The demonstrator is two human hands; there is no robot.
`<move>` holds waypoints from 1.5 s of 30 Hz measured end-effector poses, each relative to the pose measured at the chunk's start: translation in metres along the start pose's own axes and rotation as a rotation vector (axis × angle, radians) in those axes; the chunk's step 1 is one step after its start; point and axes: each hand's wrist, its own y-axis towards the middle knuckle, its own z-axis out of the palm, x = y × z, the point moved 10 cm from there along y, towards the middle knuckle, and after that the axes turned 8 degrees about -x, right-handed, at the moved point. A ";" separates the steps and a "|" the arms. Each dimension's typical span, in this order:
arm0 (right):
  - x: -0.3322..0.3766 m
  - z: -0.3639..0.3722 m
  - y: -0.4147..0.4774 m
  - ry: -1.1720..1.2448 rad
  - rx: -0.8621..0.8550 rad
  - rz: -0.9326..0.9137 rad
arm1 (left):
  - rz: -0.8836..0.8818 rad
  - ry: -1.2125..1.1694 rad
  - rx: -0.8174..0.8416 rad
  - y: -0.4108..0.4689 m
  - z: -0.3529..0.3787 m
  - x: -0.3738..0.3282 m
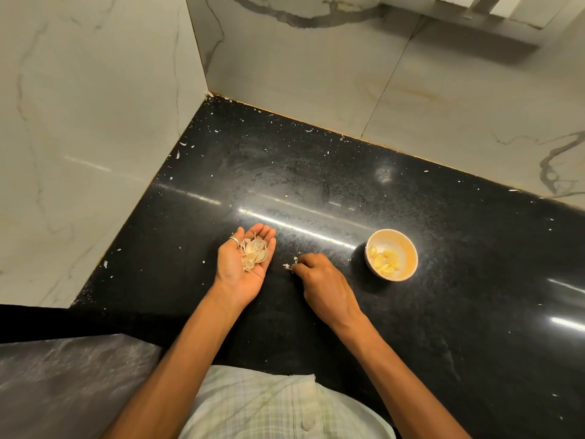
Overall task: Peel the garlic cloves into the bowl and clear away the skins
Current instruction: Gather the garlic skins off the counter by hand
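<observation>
A small white bowl (406,245) stands on the black counter at the right, with several peeled yellow garlic cloves (384,259) in it. My left hand (240,270) is turned palm up over the counter, fingers relaxed, and carries a heap of papery garlic skins (254,252). A ring sits on one of its fingers. My right hand (319,280) lies palm down just right of it, fingers curled, its fingertips pinching small white skin scraps (289,266) on the counter surface.
The black counter (348,185) is speckled with tiny white skin flakes, mostly along the back and left walls. Marble-patterned tile walls close the corner at the left and rear. The counter's front edge runs by my body.
</observation>
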 end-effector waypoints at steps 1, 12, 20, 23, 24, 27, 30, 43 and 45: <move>0.001 0.000 0.000 -0.009 0.001 0.001 | 0.000 0.004 0.000 0.000 0.000 0.001; 0.010 0.000 0.011 -0.053 -0.043 -0.012 | -0.005 0.003 -0.008 0.003 -0.004 0.004; -0.008 -0.051 0.032 0.496 -0.243 0.274 | -0.011 0.075 -0.017 0.001 -0.002 0.014; 0.022 -0.060 0.036 0.533 -0.234 0.154 | -0.019 0.128 0.007 0.001 0.000 0.022; 0.031 -0.058 0.037 0.514 -0.214 0.120 | -0.028 0.145 0.021 0.001 0.001 0.025; 0.053 -0.050 0.037 0.398 -0.155 0.003 | -0.063 0.160 0.050 0.001 0.005 0.033; 0.062 -0.042 0.037 0.264 -0.087 -0.073 | -0.074 0.158 0.045 0.004 0.003 0.036; 0.025 -0.080 0.042 0.422 -0.239 0.128 | -0.043 0.116 0.018 -0.002 0.001 0.026; 0.001 -0.081 0.031 0.341 -0.279 0.200 | -0.042 0.057 0.007 -0.001 -0.001 0.019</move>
